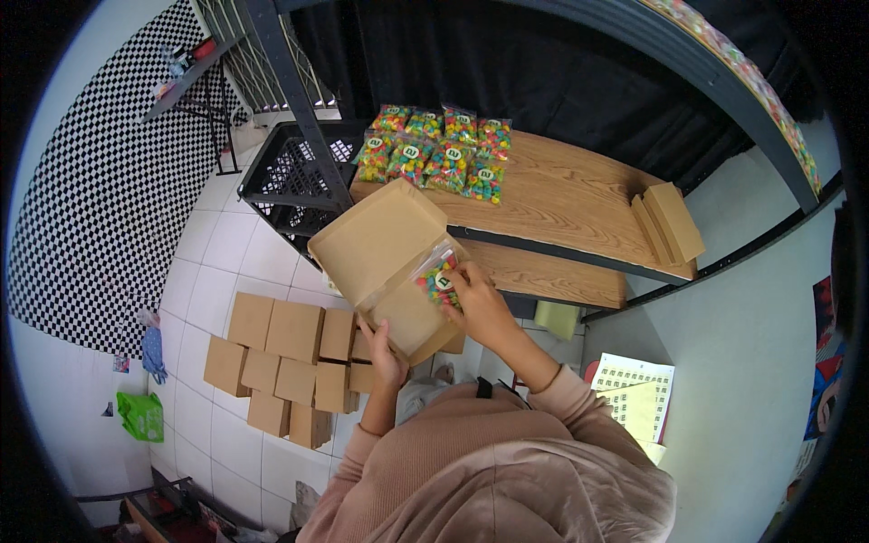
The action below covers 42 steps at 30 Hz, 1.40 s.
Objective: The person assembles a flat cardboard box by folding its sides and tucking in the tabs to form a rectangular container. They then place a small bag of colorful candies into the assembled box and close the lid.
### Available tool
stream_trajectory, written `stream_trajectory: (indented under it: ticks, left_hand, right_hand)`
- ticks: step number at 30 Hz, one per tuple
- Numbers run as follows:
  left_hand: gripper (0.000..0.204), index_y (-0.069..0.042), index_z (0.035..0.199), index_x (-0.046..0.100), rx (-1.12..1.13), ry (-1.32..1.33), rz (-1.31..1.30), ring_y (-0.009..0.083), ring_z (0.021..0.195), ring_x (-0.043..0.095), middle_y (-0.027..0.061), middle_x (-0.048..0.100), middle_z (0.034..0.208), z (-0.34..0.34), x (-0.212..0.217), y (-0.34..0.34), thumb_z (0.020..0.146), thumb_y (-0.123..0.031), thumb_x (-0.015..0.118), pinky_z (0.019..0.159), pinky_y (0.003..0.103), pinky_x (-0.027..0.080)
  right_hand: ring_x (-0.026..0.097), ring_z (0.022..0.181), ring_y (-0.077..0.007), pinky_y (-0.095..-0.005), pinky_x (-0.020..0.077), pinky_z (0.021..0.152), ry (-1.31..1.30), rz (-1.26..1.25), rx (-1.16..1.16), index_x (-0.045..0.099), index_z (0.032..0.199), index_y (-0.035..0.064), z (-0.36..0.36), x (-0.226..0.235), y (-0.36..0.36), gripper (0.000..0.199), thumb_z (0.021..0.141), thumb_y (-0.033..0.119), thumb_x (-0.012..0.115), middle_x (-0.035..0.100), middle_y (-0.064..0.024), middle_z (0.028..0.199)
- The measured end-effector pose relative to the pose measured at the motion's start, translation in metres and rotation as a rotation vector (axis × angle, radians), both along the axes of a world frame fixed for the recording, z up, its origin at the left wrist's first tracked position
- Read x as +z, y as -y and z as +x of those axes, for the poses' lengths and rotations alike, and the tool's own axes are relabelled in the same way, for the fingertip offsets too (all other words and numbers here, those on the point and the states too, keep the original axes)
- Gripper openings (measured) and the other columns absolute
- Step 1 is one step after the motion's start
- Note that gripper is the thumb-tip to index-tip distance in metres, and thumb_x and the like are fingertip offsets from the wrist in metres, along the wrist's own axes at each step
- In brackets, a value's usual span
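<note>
An opened brown cardboard box (pixel 376 237) is held up in front of me, its lid tilted back toward the shelf. My left hand (pixel 386 357) grips the box's near left edge, thumb on the inside. Over the right part of the box, my right hand (pixel 475 303) has its fingers closed on a clear plastic bag of colorful candies (pixel 438 281) with a round white label. The bag lies at the box's inner right side; my fingers cover part of it. Several similar candy bags (pixel 448 163) stand in rows on the wooden shelf (pixel 561 195) beyond.
Closed cardboard boxes (pixel 288 366) are stacked on the tiled floor at left. A black plastic crate (pixel 294 172) stands beside the shelf's metal post. Two narrow cardboard pieces (pixel 670 224) sit at the shelf's right end. Label sheets (pixel 634 389) lie at right, a green bag (pixel 141 416) far left.
</note>
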State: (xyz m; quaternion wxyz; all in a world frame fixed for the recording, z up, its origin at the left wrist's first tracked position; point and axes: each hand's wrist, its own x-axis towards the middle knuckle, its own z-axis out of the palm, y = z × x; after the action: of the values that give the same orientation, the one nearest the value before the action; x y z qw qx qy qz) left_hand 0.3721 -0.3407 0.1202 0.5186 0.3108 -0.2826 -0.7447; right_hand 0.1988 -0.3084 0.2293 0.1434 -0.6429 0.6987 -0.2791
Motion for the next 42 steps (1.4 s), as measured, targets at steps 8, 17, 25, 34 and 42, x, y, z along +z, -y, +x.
stream_trajectory:
  ticks: [8, 17, 25, 34, 42]
  left_hand:
    - [0.050, 0.001, 0.123, 0.035, 0.075, 0.095, -0.010, 0.0256, 0.110, 0.046, 0.0146, 0.045, 0.119, -0.003, 0.005, -0.010, 0.087, -0.033, 0.043, 0.093, 0.039, 0.036]
    - [0.057, -0.006, 0.131, 0.017, 0.043, 0.019, -0.002, 0.0252, 0.114, 0.039, 0.0140, 0.035, 0.124, -0.006, 0.021, -0.014, 0.084, -0.021, 0.046, 0.095, 0.038, 0.033]
    - [0.050, 0.001, 0.122, 0.036, 0.076, 0.046, -0.013, 0.0263, 0.110, 0.046, 0.0147, 0.045, 0.119, -0.007, 0.003, -0.012, 0.086, -0.033, 0.043, 0.093, 0.039, 0.036]
    - [0.052, 0.001, 0.123, 0.035, 0.145, 0.039, 0.038, 0.0276, 0.111, 0.045, 0.0152, 0.044, 0.121, 0.014, -0.014, -0.008, 0.088, -0.038, 0.038, 0.094, 0.040, 0.035]
    - [0.053, 0.000, 0.125, 0.033, 0.129, 0.034, 0.065, 0.0271, 0.114, 0.042, 0.0140, 0.042, 0.124, 0.021, -0.004, -0.003, 0.089, -0.039, 0.036, 0.096, 0.039, 0.031]
  right_hand:
    - [0.048, 0.100, -0.0375, -0.0402, 0.0416, 0.085, 0.091, -0.025, -0.054, 0.040, 0.119, 0.0028, -0.001, 0.003, -0.003, 0.064, 0.063, 0.016, 0.069, 0.042, -0.0201, 0.108]
    - [0.050, 0.096, -0.0374, -0.0427, 0.0430, 0.079, 0.141, 0.119, -0.130, 0.040, 0.117, 0.0032, 0.007, 0.015, -0.003, 0.062, 0.064, 0.017, 0.069, 0.041, -0.0177, 0.108]
    - [0.055, 0.080, -0.0313, -0.0372, 0.0471, 0.065, -0.177, -0.123, -0.078, 0.048, 0.106, 0.0043, 0.008, 0.011, -0.009, 0.052, 0.062, 0.021, 0.072, 0.047, -0.0121, 0.095]
    - [0.050, 0.059, -0.0092, -0.0249, 0.0453, 0.059, 0.606, -0.408, -0.299, 0.055, 0.091, 0.0046, -0.062, -0.020, 0.056, 0.033, 0.071, 0.026, 0.070, 0.055, -0.0047, 0.073]
    - [0.057, 0.086, -0.0244, -0.0300, 0.0455, 0.073, -0.112, -0.155, -0.908, 0.053, 0.092, -0.0038, -0.163, -0.086, 0.175, 0.049, 0.066, 0.032, 0.073, 0.058, -0.0186, 0.095]
